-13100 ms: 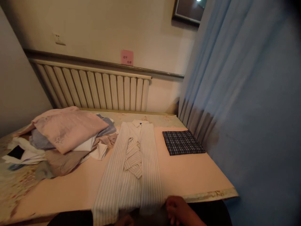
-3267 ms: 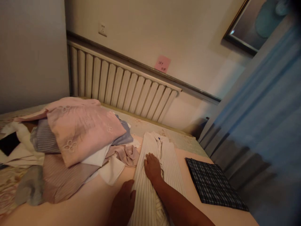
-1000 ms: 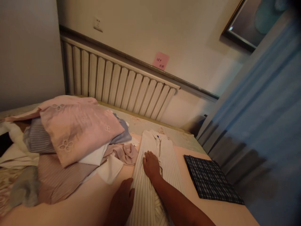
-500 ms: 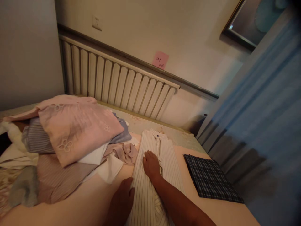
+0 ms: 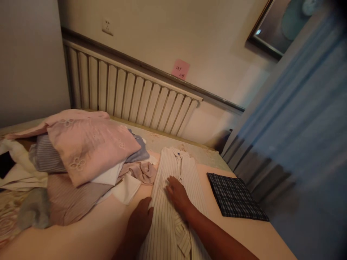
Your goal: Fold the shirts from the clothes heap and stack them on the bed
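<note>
A white striped shirt [image 5: 193,180] lies lengthwise in front of me, its collar pointing away and its sides folded inward. My right hand [image 5: 177,195] rests on the shirt's middle, fingers loosely spread over the cloth. Beside the shirt's left edge is my left hand [image 5: 139,218], with thumb and fingers apart; whether it touches the fabric I cannot tell. Near my right forearm a sleeve or cuff [image 5: 183,234] lies bunched on the shirt.
Left of the shirt is a heap of clothes topped by a pink garment [image 5: 97,144]. A folded dark plaid garment [image 5: 235,196] lies to the right on the peach sheet [image 5: 89,234]. Beyond the bed stand a radiator [image 5: 130,90] and a blue curtain [image 5: 298,144].
My right hand has slid slightly down and right across the shirt, its fingers spreading a little. More of the bunched cuff shows. The view has shifted slightly.
</note>
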Available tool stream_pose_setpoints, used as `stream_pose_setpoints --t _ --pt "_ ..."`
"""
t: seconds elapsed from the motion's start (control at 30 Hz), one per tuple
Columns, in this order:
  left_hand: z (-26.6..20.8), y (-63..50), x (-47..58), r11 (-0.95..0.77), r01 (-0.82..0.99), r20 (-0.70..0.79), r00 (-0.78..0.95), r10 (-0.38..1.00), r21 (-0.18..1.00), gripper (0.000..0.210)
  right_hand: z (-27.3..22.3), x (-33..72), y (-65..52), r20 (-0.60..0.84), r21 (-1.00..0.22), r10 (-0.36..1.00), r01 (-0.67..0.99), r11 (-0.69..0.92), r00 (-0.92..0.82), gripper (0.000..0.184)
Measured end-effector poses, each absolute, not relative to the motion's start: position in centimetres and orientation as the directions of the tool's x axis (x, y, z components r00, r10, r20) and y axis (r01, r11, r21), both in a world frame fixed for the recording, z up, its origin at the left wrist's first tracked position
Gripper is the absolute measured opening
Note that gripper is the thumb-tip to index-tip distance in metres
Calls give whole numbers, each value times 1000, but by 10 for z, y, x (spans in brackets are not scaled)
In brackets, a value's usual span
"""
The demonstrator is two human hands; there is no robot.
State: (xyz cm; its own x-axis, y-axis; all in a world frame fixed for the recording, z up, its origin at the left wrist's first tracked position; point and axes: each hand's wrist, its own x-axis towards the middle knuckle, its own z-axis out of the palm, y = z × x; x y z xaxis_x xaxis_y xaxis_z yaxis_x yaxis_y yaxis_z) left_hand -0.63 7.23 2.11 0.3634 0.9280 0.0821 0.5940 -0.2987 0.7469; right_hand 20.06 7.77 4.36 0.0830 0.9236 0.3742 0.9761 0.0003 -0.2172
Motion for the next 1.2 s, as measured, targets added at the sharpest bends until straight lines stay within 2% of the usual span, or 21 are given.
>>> stream_pose_setpoints --t 0.1,0.27,0.47,0.6,1.2 --pt "21 72 -6 -307 597 90 364 927 741 39 43 209 14 402 -207 915 977 59 29 46" --pt "25 71 -7 -327 608 97 380 920 723 41 23 233 -76 346 -100 938 993 57 -19 55" --pt "21 71 -8 -367 605 146 383 912 707 41 12 236 -99 346 -9 934 995 96 -87 60" --pt "18 66 -12 -389 571 188 379 906 723 42 17 232 -95 353 -33 932 995 99 -81 59" --pt "22 2 -42 -278 534 135 291 947 799 50 18 225 -96 444 -201 896 976 79 19 44"
